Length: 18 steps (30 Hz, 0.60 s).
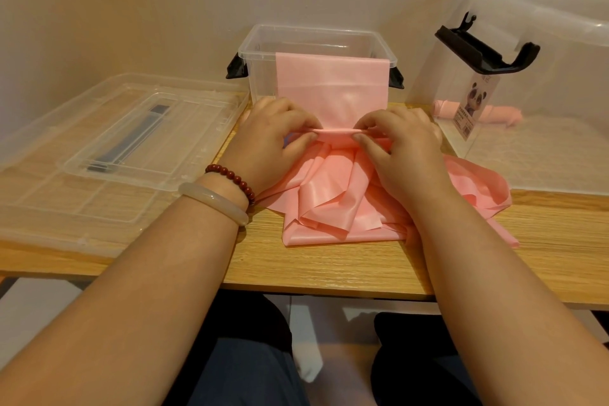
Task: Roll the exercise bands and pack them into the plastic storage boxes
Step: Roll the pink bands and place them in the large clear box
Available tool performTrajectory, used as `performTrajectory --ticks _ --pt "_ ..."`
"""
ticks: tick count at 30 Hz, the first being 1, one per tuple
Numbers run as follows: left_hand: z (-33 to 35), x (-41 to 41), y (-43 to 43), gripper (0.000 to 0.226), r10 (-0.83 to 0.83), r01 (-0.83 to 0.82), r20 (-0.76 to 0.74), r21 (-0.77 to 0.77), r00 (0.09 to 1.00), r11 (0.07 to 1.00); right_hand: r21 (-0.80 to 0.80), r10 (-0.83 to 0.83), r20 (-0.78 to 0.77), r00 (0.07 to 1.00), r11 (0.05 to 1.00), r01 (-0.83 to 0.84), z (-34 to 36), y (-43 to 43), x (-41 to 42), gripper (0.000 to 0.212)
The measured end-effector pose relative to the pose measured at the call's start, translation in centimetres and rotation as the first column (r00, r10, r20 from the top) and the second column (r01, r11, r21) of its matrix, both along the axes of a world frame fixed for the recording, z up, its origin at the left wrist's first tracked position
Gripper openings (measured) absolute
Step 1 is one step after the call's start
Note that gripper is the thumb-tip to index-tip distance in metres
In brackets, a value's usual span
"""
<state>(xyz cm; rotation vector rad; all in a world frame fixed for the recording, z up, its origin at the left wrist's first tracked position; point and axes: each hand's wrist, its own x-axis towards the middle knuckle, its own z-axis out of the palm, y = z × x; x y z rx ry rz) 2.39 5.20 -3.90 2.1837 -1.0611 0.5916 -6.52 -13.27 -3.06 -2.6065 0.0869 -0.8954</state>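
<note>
Left of frame: a clear lid (122,142) lies flat on the table (329,267).

Centre left: the left hand (263,145), with two bracelets (227,188) at its wrist, curls its fingers (298,142) over one end of a narrow rolled edge and pinches it against the thumb.

Centre: the pink exercise band (333,194) is thin, glossy and limp. Its near part lies in loose crumpled folds on the table. Its far part stands smooth against the front wall of the open clear storage box (316,39) in the upper middle; whether it hangs over the rim cannot be told.

Centre right: the right hand (402,148) pinches the other end of the roll in the same way.

Judgement: the roll is only begun. To do it well, both hands should turn together, keeping the core tight and its ends level, while the slack is flattened so that no crease is wound in.

Right of frame: a second clear box (560,76) lies on its side with a rolled pink band (507,115) inside.
</note>
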Motion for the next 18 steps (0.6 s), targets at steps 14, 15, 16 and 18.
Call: performTrajectory --ticks 14,15,16,18 --pt "0.27 -0.62 -0.05 0.029 0.033 -0.033 0.002 -0.004 0.999 0.999 0.037 0.011 0.007 1.000 0.999 -0.011 0.06 0.19 0.14 0.015" --pt "0.24 -0.61 -0.05 0.029 0.030 -0.030 -0.007 -0.002 1.000 1.000 0.030 0.016 0.006 1.000 0.999 -0.016 0.06 0.18 0.13 0.016" --pt "0.26 -0.58 0.00 0.027 0.032 -0.032 -0.011 0.004 0.999 0.999 0.028 0.020 0.006 1.000 0.999 -0.021 0.08 0.18 0.10 0.015" --pt "0.22 -0.43 0.09 0.023 0.041 -0.040 -0.008 0.024 0.999 0.999 0.024 0.017 -0.003 1.000 1.000 -0.017 0.08 0.08 0.06 0.006"
